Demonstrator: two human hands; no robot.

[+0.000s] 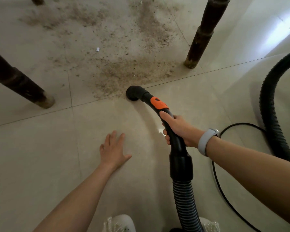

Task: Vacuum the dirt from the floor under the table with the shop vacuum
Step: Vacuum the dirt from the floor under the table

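Brown dirt is spread over the pale tiled floor between the table legs, thickest just beyond the nozzle. The black vacuum nozzle touches the floor at the near edge of the dirt. Behind it runs a curved black wand with an orange slider. My right hand grips the wand just below the slider; a grey band sits on that wrist. The ribbed black hose leads down from the wand toward me. My left hand lies flat on the tile with its fingers spread, to the left of the wand.
Three dark wooden table legs stand around the dirt: one on the left, one on the right, one at the far top left. The hose loops up at the right edge, beside a thin black cable. A white scrap lies in the dirt.
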